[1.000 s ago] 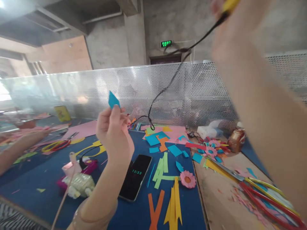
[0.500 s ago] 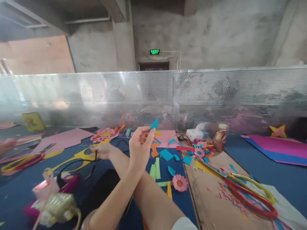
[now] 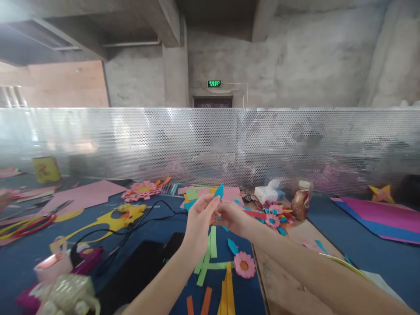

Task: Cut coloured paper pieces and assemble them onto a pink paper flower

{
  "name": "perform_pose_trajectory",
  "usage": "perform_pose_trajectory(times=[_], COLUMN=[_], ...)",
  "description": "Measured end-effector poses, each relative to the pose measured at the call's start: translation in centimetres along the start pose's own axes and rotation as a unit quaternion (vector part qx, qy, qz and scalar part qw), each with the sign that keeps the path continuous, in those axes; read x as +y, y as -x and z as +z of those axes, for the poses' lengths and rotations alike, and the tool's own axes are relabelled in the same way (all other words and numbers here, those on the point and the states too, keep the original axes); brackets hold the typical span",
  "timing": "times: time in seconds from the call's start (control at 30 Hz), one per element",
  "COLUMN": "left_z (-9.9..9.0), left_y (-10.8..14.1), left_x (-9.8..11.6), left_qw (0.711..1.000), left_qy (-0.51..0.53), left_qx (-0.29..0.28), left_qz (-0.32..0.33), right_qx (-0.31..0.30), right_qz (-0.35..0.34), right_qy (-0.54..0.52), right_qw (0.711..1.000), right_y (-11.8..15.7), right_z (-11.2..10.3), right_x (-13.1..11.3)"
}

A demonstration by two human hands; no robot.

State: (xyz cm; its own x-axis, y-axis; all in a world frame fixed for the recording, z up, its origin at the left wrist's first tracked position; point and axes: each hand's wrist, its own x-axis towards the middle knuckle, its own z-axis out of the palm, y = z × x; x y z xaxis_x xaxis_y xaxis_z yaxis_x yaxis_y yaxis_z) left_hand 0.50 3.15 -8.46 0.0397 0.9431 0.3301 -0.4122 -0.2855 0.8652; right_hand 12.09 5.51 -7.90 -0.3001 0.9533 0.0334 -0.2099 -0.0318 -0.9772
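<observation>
A small blue paper leaf (image 3: 219, 191) points upward between the thumb and fingers of my left hand (image 3: 198, 214). My right hand (image 3: 232, 216) meets it from the right, its fingers closed at the leaf's lower end; the fingertips are partly hidden. Below the hands lie green paper strips (image 3: 206, 258), and yellow strips (image 3: 227, 293) are nearer to me. A pink paper flower (image 3: 244, 265) with an orange centre rests to their right, a second blue leaf (image 3: 232, 246) touching or just beside it. The yellow glue gun (image 3: 131, 213) lies left of my hands.
Black cables (image 3: 154, 216) run across the blue table. At left are red-and-yellow scissors (image 3: 36, 225), a pink paper sheet (image 3: 85, 197) and a pink bag-like item (image 3: 54, 264). A bottle (image 3: 301, 201) and tissue pack (image 3: 267, 194) stand at back right. A perforated metal screen (image 3: 164, 144) closes the back.
My right hand has come back from the glue gun at the left, uncrossing from under my left arm, and joined my left hand. The leaf has moved slightly right and lower in view.
</observation>
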Motion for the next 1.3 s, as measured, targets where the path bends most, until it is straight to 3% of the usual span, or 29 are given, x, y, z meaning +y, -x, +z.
perform_pose_trajectory(times=[0.13,0.2,0.3,0.43,0.5,0.6,0.7,0.8,1.0,1.3], left_z=[1.2,1.8,2.5,2.9,2.6,1.5,0.3,-0.3,-0.1,0.3], left_y=[1.6,2.7,4.1,4.7,4.5,4.0,3.6,3.4,3.2,2.8], left_x=[-2.6,-3.5,-4.1,-4.7,-5.0,-5.8,-6.4,-6.7,-6.0,-5.4], left_qw=[0.997,0.997,0.994,0.974,0.946,0.883,0.816,0.784,0.815,0.89], left_qy=[0.036,0.012,-0.068,-0.214,-0.303,-0.441,-0.545,-0.58,-0.535,-0.37], left_qx=[0.02,-0.008,-0.057,-0.078,-0.102,-0.13,-0.172,-0.212,-0.219,-0.263], left_qz=[-0.068,-0.081,-0.072,-0.001,0.049,0.094,0.086,0.057,0.026,0.042], right_qx=[0.056,0.062,0.078,0.16,0.176,0.203,0.254,0.262,0.237,0.166], right_qz=[0.006,-0.022,-0.071,-0.11,-0.109,-0.098,-0.119,-0.143,-0.137,-0.177], right_qy=[-0.07,-0.081,-0.085,-0.114,-0.111,-0.09,-0.037,0.078,0.304,0.398], right_qw=[0.996,0.995,0.991,0.974,0.972,0.97,0.959,0.951,0.913,0.885], right_y=[4.8,6.8,8.6,9.4,9.5,9.3,8.9,8.6,9.1,9.2], right_z=[-3.6,-4.5,-4.2,-3.2,-3.6,-5.2,-6.8,-7.5,-7.0,-7.9], right_x=[1.2,1.6,2.3,3.2,3.6,4.2,4.9,5.4,4.4,2.5])
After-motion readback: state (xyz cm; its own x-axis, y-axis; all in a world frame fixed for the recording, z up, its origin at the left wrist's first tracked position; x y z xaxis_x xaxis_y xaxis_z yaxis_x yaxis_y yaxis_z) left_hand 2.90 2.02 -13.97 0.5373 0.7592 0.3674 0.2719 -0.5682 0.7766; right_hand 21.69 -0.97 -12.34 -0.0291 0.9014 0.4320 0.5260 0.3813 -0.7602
